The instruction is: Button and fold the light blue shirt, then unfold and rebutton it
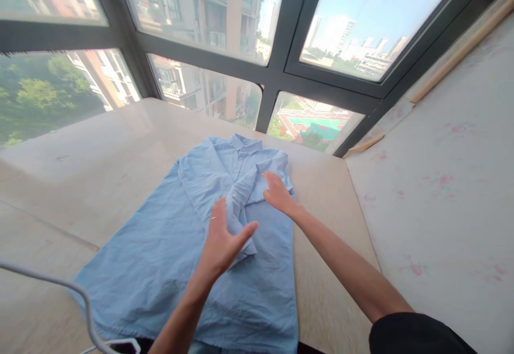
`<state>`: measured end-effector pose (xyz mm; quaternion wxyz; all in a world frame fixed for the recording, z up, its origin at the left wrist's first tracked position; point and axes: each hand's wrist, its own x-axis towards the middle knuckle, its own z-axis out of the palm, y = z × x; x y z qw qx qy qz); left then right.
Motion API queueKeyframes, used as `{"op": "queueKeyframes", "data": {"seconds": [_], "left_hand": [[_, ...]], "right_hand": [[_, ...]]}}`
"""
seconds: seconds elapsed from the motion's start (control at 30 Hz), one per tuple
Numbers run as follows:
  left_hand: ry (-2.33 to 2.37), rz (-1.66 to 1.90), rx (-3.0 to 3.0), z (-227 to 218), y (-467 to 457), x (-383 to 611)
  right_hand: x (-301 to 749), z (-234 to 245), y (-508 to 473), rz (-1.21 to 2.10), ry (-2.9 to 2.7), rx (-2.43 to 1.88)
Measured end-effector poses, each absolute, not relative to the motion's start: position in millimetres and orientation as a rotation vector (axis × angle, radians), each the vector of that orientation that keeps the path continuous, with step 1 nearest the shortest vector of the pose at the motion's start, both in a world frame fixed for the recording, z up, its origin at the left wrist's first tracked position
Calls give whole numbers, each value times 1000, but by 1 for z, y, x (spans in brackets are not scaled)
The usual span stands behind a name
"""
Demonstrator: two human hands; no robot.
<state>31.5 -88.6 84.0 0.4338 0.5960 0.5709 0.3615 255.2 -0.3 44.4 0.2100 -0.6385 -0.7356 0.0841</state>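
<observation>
A light blue button-up shirt (160,252) lies spread on a pale stone-like ledge, its collar pointing at the window and its hem towards me. Both sleeves are folded inward over the front and cross near the middle. Over the crossed sleeves is my left hand (225,239), thumb spread wide from the fingers, with a ring on one finger. My right hand (278,192) is above the sleeve at the shirt's right side, fingers stretched out and thumb apart. Neither hand grips the fabric; whether they touch it I cannot tell.
The pale ledge (52,193) runs up to dark-framed windows (277,75) at the back. A wall with flowered paper (437,204) stands close on the right. At the lower left a white cable (76,285) crosses near the shirt's hem.
</observation>
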Motion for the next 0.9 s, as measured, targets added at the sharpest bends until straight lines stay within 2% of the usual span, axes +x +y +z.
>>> {"op": "queueKeyframes", "data": {"seconds": [0.1,0.23,0.37,0.6,0.77,0.9], "left_hand": [[1461,710,1996,77,-105,53],[1571,589,2058,62,-97,48],[1517,776,1743,65,-74,10],[1149,1224,732,82,-73,-40],[1322,1202,429,59,-82,-64],[1346,1140,228,60,-82,-76]], "right_hand": [[260,24,-2,136,-1997,-1978],[275,2,-9,-46,-1866,-2075],[304,-19,-16,-102,-1674,-2091],[323,-28,-33,-29,-1618,-2124],[316,-10,-34,-87,-1624,-2172],[315,1,-33,-190,-1648,-2289]]}}
